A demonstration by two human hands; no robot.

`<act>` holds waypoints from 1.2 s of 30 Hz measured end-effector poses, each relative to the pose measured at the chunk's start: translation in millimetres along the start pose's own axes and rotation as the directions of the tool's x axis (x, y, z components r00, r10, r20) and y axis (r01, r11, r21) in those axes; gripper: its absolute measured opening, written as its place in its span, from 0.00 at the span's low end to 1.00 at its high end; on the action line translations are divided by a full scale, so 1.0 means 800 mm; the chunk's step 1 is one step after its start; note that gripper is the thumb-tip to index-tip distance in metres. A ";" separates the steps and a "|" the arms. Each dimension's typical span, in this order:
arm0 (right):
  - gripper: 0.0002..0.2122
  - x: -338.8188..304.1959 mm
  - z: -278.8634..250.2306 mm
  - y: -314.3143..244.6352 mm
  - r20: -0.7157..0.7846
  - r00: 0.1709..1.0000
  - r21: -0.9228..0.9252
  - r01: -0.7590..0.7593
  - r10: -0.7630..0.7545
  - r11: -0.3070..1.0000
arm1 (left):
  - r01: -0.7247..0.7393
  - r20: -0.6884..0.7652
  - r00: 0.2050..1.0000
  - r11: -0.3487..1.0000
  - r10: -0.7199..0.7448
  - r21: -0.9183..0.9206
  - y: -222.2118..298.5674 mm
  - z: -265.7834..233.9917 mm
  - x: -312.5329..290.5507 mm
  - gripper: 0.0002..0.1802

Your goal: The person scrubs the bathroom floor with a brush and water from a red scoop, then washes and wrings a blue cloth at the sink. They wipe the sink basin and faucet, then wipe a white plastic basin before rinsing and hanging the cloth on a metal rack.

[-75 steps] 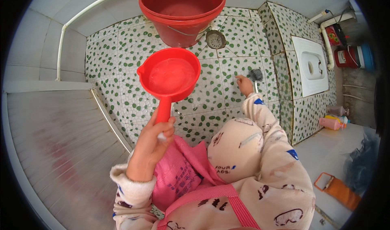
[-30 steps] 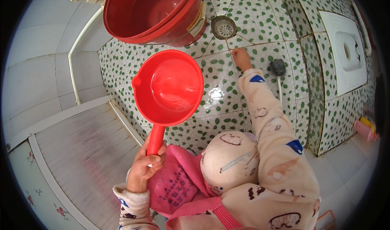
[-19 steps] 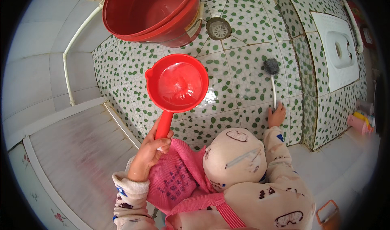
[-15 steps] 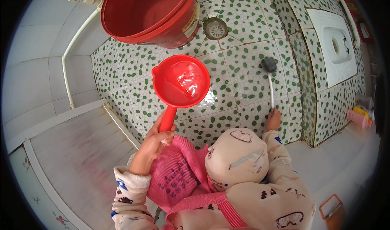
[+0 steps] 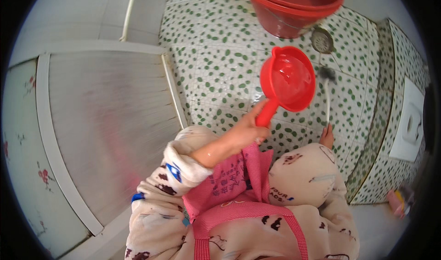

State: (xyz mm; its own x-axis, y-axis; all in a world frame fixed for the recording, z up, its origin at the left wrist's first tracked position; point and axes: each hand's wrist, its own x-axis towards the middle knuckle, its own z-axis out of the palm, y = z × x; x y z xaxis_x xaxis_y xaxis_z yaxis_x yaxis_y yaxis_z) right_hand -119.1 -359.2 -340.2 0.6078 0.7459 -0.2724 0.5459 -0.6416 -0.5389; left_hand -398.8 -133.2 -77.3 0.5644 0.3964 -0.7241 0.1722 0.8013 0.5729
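One red dipper (image 5: pixel 268 81), holding water, handle clamped in the left hand (image 5: pixel 249 131) above the tiled floor (image 5: pixel 220 71), now farther right. One brush (image 5: pixel 327 101), handle end clasped by the right hand (image 5: pixel 326 137), dark head now nearer the drain (image 5: pixel 322 41).

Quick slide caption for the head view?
Over green-spotted tiles, the left hand holds a red dipper of liquid; the right hand grips a white-handled brush.

A green-spotted white floor (image 5: pixel 220 71) meets pale walls (image 5: pixel 78 21) beside a framed panel (image 5: pixel 110 108).
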 end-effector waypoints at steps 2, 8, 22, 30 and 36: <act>0.16 -0.002 -0.023 -0.021 0.184 0.982 -0.107 -0.026 0.046 0.994 | 0.034 -0.012 0.999 0.987 -0.036 -0.156 -0.009 0.008 -0.017 0.47; 0.16 0.000 -0.033 -0.020 0.182 0.980 -0.175 0.112 -0.080 0.978 | 0.052 0.053 0.998 0.919 -0.034 -0.391 -0.031 0.022 -0.048 0.47; 0.16 0.087 -0.118 -0.118 0.520 0.826 -0.207 0.370 -0.219 0.905 | 0.002 -0.023 1.000 0.844 -0.018 -0.536 -0.010 0.080 -0.154 0.49; 0.22 -0.084 -0.237 -0.229 0.444 0.826 0.397 -0.529 0.348 0.750 | 0.063 0.047 0.998 0.877 -0.046 -0.476 -0.065 0.111 -0.191 0.50; 0.26 -0.284 -0.344 -0.278 0.481 0.669 0.525 -0.738 0.567 0.424 | 0.243 0.177 0.967 0.856 -0.180 -0.457 -0.127 0.138 -0.314 0.50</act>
State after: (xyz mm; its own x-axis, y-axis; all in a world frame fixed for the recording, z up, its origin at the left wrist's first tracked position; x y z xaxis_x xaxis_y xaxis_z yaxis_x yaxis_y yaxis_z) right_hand -220.2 -435.1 61.0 0.4389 0.2206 -0.8710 -0.5197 -0.7285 -0.4464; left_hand -469.1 -363.7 89.1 0.6582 0.1594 -0.7357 -0.0841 0.9868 0.1385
